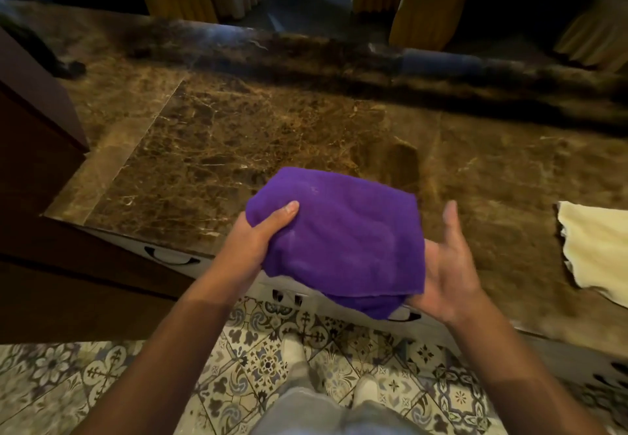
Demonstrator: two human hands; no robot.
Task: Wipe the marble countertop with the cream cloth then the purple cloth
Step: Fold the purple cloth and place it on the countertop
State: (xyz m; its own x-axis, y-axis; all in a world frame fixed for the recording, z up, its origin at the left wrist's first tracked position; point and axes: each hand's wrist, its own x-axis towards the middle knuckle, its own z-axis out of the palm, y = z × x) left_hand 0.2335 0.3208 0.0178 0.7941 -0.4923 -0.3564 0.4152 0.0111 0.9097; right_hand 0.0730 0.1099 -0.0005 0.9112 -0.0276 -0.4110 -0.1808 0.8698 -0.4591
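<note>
Holding the folded purple cloth point(339, 240) just above the counter's point(238, 135) near edge, I am pinching its left side with my left hand point(261, 240) and cradling its soft, light, floppy bulk underneath on my spread right hand point(445, 274), while the cream cloth point(594, 247) is lying on the counter to the right.

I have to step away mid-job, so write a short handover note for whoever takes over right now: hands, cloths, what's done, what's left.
Left hand: gripping the left edge of the folded purple cloth, thumb on top.
Right hand: open, palm cupped under the cloth's right side.
The purple cloth is held above the front edge of the brown marble countertop, not yet pressed on it.
The cream cloth lies set down on the countertop at the right.
Done: apparently the cream wipe, judging by that.
Left: wipe the marble with the purple cloth.
</note>
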